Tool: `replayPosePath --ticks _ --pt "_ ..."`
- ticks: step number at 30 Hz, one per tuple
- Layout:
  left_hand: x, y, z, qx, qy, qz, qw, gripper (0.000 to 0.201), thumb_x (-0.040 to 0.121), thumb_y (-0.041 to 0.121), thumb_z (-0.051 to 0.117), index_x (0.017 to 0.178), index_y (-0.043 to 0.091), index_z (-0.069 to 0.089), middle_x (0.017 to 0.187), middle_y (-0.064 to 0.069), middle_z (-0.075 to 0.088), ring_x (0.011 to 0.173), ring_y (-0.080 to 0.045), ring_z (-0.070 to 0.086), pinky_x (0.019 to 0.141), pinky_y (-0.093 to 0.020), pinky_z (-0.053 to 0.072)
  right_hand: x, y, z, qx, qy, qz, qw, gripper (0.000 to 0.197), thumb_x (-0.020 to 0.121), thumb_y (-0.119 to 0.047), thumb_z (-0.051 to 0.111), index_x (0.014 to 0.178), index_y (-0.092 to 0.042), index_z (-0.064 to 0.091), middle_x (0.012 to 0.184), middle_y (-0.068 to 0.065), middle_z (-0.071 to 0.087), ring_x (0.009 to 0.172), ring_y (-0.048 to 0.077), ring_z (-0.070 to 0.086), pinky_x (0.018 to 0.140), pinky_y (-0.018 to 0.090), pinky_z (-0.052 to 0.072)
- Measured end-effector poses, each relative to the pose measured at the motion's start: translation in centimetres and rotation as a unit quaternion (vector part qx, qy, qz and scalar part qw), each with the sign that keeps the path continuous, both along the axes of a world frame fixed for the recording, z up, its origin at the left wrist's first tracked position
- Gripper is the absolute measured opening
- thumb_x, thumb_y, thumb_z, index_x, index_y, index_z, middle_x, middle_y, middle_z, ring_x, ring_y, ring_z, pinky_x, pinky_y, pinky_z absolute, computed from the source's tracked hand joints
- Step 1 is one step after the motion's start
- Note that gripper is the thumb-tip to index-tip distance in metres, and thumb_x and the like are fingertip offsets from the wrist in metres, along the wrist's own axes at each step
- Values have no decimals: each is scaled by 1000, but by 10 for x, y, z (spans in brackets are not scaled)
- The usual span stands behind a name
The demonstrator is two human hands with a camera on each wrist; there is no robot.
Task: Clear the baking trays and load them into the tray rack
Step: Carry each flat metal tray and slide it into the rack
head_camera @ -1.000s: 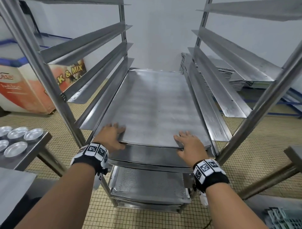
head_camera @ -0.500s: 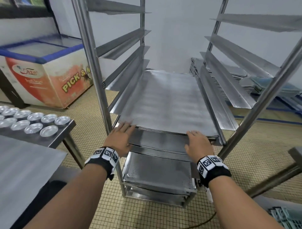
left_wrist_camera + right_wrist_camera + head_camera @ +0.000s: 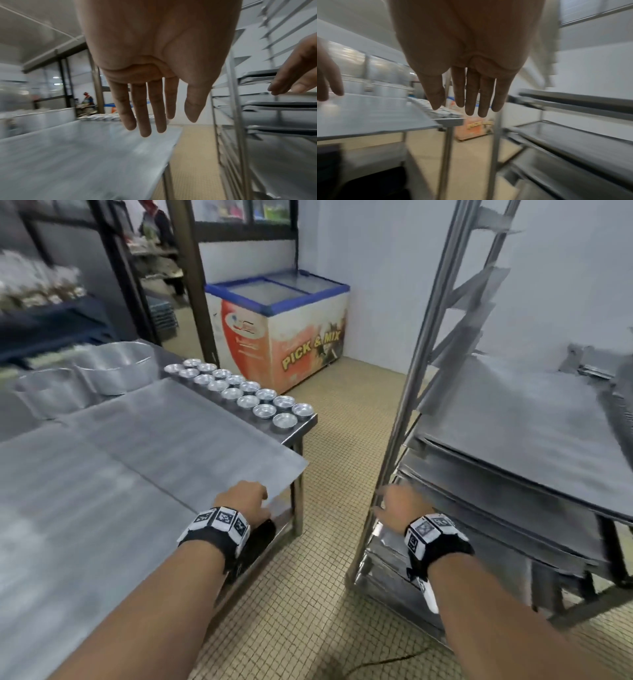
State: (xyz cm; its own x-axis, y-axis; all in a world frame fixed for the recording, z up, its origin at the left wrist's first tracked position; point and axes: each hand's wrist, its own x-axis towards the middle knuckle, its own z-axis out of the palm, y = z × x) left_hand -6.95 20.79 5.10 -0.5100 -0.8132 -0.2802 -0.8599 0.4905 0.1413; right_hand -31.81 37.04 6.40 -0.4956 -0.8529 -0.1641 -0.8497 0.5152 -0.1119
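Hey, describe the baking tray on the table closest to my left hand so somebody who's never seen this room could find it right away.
Start at the steel table left of the tray rack. Two flat trays lie on it side by side; the nearest baking tray is the one towards the rack, its corner overhanging the table edge by the left hand. Unlike the small round tins beyond it, it is big, flat and bare.

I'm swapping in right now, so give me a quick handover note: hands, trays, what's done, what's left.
Left hand: open, at the near corner of the table tray, gripping nothing.
Right hand: open, empty, beside the rack post.
Done: several trays sit in the rack.
Left: flat trays lie on the table; small tins stand at its far end. Load these trays next, probably starting with the one at the left hand.
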Motion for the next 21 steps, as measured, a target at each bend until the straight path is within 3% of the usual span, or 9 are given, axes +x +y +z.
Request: replayPosePath --ticks 5,7,9,13,15,18,21 --pt "134 -6 -24 39 -28 157 986 47 89 36 61 134 24 56 136 -5 57 123 -27 57 100 -37 48 109 -84 -20 21 -28 161 986 37 93 -40 56 123 -20 63 117 6 68 102 26 65 84 36 54" --pt "184 3 -35 53 -41 222 973 45 91 36 59 135 24 55 136 -3 56 122 -26 57 99 -37 49 151 -111 -30 32 -37 228 972 36 92 -40 56 122 -20 64 120 3 68 107 25 64 90 37 52" --pt "229 19 -50 66 -60 291 953 42 93 37 54 133 23 56 134 -2 56 118 -26 59 95 -38 51 190 -133 -40 52 -37 289 955 37 93 -38 55 124 -20 63 126 3 64 114 25 60 96 40 51" --pt "297 58 -76 82 -64 423 900 39 93 37 51 129 24 57 128 -4 55 120 -31 56 98 -46 50 250 -165 -59 99 -54 353 929 32 92 -26 52 118 -15 65 121 8 64 110 28 62 88 34 52" --pt "320 72 -86 106 -60 483 867 53 86 47 60 133 27 50 130 -5 52 124 -34 51 101 -53 47 269 -177 -70 116 -52 372 919 31 89 -26 53 116 -15 64 120 9 64 110 29 61 87 33 52" --pt "343 88 -103 129 -59 571 808 95 56 81 67 135 34 40 136 -6 45 128 -36 47 103 -60 42 288 -190 -81 118 -37 378 918 41 84 -36 58 121 -20 59 129 7 57 119 32 52 93 36 48" --pt "347 101 -105 135 11 652 746 117 44 81 78 137 25 34 139 -13 38 129 -41 44 103 -55 44 299 -200 -86 103 -56 326 938 55 84 -41 61 133 -19 47 138 8 45 128 33 40 98 38 39"
